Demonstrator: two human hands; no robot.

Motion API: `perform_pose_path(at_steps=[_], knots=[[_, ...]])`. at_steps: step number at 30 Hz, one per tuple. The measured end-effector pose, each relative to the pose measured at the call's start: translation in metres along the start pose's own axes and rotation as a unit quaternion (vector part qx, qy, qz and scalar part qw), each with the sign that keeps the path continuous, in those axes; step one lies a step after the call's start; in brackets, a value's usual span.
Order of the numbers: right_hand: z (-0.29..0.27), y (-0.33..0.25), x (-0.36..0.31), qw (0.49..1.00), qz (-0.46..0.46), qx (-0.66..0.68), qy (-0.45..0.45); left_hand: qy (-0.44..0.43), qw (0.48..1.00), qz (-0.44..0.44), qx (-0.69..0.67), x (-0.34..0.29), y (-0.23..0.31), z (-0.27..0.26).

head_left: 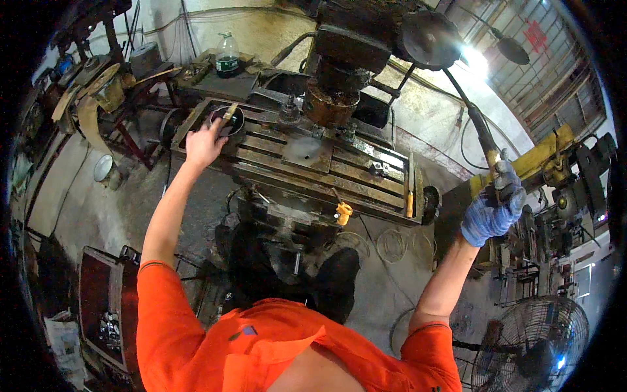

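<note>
My bare left hand [204, 145] is closed on a brush [230, 111] with a tan, flat part, over a dark round bowl [239, 124] at the left end of the slotted machine table [261, 159]. Part of the brush is hidden by my fingers. On the right, my right hand [495, 208], in a blue-grey knitted glove, is wrapped round the lower end of a long dark rod [480, 124]. This rod slants up toward a round dark disc [428, 39] by the machine head. Below the spindle [326, 104], a pale round patch lies on a flat plate [308, 151].
A yellow-handled tool [410, 204] lies at the table's right end; a yellow fitting [343, 213] is at its front. A clear bottle [226, 55] stands behind. A fan [532, 346] is lower right, a metal bucket [104, 168] left. Cables coil on the floor.
</note>
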State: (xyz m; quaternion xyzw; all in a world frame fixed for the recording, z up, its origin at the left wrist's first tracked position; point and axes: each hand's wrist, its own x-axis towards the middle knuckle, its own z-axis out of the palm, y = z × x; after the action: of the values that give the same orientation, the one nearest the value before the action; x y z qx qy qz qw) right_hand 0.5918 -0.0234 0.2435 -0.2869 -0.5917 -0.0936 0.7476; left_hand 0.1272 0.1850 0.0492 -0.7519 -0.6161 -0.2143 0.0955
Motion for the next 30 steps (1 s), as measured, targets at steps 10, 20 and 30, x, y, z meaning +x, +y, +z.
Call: perform_pose_path(at_steps=[10, 20, 30], knots=[[0.006, -0.008, 0.006, 0.999, 0.027, 0.006, 0.021, -0.062, 0.868, -0.079, -0.486, 0.005, 0.077, 0.003], [0.017, -0.008, -0.007, 0.997, 0.049, 0.005, 0.059, 0.028, 0.886, -0.066, -0.457, 0.042, 0.16, 0.08], [0.01, -0.003, -0.025, 0.993, 0.092, 0.024, 0.076, -0.048, 0.873, -0.088, -0.476, 0.033, 0.154, 0.073]])
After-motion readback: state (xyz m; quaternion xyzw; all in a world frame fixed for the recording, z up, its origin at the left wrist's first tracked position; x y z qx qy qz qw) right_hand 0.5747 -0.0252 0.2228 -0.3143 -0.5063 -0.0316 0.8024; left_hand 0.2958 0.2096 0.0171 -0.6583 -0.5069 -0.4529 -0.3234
